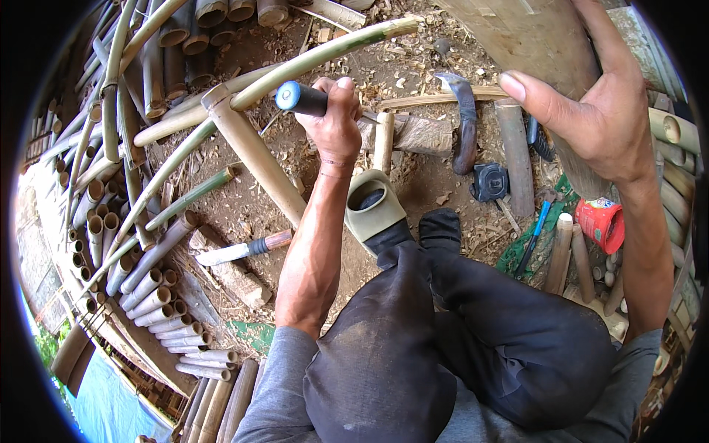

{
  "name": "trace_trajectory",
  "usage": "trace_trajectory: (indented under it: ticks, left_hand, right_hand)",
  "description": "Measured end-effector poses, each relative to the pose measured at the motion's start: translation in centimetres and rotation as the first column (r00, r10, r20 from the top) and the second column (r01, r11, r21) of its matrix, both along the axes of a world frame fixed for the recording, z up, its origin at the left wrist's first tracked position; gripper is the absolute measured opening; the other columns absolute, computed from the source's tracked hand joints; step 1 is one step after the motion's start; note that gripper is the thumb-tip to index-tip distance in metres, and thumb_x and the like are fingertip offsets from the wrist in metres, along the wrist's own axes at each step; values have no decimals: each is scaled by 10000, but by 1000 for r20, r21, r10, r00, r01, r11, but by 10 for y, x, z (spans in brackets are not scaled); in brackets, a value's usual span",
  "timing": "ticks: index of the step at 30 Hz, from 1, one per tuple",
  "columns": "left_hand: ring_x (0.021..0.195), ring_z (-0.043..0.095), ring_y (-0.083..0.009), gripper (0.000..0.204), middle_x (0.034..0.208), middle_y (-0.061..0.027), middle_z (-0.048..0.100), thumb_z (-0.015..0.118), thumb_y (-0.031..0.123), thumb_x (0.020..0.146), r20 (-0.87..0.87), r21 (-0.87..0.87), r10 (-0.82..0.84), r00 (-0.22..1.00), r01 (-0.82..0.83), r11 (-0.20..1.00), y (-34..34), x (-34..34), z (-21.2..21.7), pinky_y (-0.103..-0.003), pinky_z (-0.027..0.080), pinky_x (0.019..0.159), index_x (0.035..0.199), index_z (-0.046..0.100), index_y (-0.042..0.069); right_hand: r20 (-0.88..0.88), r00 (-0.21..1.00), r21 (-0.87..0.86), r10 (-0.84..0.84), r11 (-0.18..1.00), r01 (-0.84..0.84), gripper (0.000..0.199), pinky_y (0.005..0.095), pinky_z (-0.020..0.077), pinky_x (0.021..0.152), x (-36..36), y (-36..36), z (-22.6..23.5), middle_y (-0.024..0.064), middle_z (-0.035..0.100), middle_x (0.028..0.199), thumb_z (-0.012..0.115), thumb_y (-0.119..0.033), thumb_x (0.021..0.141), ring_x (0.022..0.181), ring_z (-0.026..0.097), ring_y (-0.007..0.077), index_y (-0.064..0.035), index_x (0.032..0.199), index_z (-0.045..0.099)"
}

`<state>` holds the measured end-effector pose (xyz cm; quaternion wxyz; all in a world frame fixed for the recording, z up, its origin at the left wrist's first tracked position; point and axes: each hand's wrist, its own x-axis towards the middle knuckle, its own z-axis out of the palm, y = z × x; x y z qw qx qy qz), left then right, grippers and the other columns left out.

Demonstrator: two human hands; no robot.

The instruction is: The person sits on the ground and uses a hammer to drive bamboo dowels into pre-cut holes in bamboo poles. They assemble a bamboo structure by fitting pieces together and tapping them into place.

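Observation:
My left hand (332, 122) is closed around a black cylindrical handle (312, 102) with a blue rounded end. What lies at its far end is hidden by the fist. Just beyond the wrist stands a short bamboo piece (383, 144) beside a split log (425, 135). My right hand (602, 122) is raised at the upper right, thumb stretched out and a finger pointing up. It hangs in front of a large tan bamboo-like piece (532, 37); whether it touches that piece I cannot tell. An olive hollow piece (377, 201) sits by my feet.
A bamboo pole frame (258, 159) stands at left, near a knife (244, 247) and stacked bamboo tubes (159, 303). A curved blade (465, 125), tape measure (490, 181), grey tube (515, 159), blue-handled tool (537, 230) and red container (600, 225) lie at right. Shavings litter the ground.

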<state>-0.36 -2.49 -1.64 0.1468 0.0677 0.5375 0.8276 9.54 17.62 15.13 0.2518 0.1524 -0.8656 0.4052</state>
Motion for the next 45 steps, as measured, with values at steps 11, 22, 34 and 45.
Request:
trace_trajectory:
  ticks: [11,22,34,45]
  left_hand:
    - [429,348,-74,311,552,41,341,631,99,856,5,1,0,1000,0,1000,1,0,2,-243,296,400,666,388,133]
    - [426,321,-77,253,548,23,363,588,82,877,-163,-15,-37,986,35,999,-5,-4,-18,-249,287,402,695,414,115]
    - [827,642,-190,237,930,-96,668,617,173,904,-607,-165,30,794,-163,973,3,10,-32,-341,518,762,1061,649,-1]
    - [728,734,-270,461,761,-138,719,768,532,798,-96,-994,-710,698,-26,109,-25,9,11,-430,594,687,911,724,87]
  right_hand:
    - [17,992,-30,125,992,-124,989,416,408,1096,1,23,1,354,460,1364,739,-130,693,1252,530,375,142,1491,223]
    - [119,987,525,-107,851,29,794,347,441,727,7,-19,32,238,502,1062,693,-193,812,862,519,259,20,1487,334]
    - [268,935,721,-233,692,-35,831,360,517,763,2,-45,57,142,558,1161,731,-102,768,945,584,233,-135,1521,382]
    - [442,762,-55,-474,833,550,936,373,366,1129,163,-6,-3,236,459,1479,755,-119,743,1362,472,298,46,1530,276]
